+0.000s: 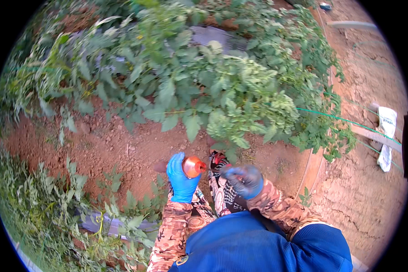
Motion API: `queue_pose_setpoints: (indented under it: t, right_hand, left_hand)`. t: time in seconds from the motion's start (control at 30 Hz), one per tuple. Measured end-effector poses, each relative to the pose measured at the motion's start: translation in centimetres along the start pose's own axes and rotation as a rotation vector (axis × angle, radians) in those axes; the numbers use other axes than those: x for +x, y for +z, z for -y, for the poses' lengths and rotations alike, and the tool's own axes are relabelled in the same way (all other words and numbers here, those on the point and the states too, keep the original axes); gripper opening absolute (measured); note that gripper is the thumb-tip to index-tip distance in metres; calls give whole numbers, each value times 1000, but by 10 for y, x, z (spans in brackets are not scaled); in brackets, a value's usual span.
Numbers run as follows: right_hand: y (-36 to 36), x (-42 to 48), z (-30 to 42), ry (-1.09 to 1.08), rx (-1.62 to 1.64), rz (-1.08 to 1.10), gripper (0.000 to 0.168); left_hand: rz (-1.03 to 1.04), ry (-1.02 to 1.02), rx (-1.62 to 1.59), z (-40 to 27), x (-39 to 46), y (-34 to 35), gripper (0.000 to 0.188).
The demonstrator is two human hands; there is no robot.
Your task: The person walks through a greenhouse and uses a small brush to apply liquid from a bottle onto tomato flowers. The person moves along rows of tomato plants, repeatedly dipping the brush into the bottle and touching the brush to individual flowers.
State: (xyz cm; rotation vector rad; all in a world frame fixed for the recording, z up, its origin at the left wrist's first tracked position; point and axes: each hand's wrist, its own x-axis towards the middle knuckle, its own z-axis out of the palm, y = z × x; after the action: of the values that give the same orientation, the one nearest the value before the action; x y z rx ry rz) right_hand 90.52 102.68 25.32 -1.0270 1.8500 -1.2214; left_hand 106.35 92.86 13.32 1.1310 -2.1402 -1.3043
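Around an orange-red bottle (192, 166) is my left hand (182, 179), in a blue glove. The bottle's narrower end points to the right, towards my other hand. My right hand (243, 181), in a blue glove with dark, dirty fingers, is a short way to the right of the bottle and does not touch it. Its fingers are curled and blurred; whether something small is between them cannot be told. Both hands are above my patterned trousers, low in the middle of the view. Leafy tomato plants (190, 85) grow in front of me.
Bare reddish soil (98, 146) runs between two plant rows. More plants (54, 210) grow at the lower left, with plastic mulch (114, 226) under them. Green twine (340, 118) stretches across to the right, over a white bag (387, 122) beside a pale bar (370, 134).
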Motion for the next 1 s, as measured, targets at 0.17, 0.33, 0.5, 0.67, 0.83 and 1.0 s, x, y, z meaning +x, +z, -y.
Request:
queue_pose_setpoints:
  t: [0.17,0.33,0.5,0.67,0.83,1.0]
  right_hand:
    - [-40,-20,-19,-119,-429,251,23]
    - [-86,-38,-30,-100,-146,66,18]
    - [-102,-47,-32,-42,-144,62,12]
    - [-71,-43,-54,28,-220,170,15]
    - [-2,-45,-87,149,-197,356,19]
    - [83,-16,-121,164,-324,598,27]
  left_hand:
    - [102,38,-48,-51,-28,57,72]
    - [208,-69,-96,-72,-44,92,71]
    - [187,-74,-88,-73,-43,102,71]
    - [119,-65,-31,-38,-41,94,69]
    - [180,-220,-164,37,-75,95,68]
    - [120,-288,-202,113,-94,73,65]
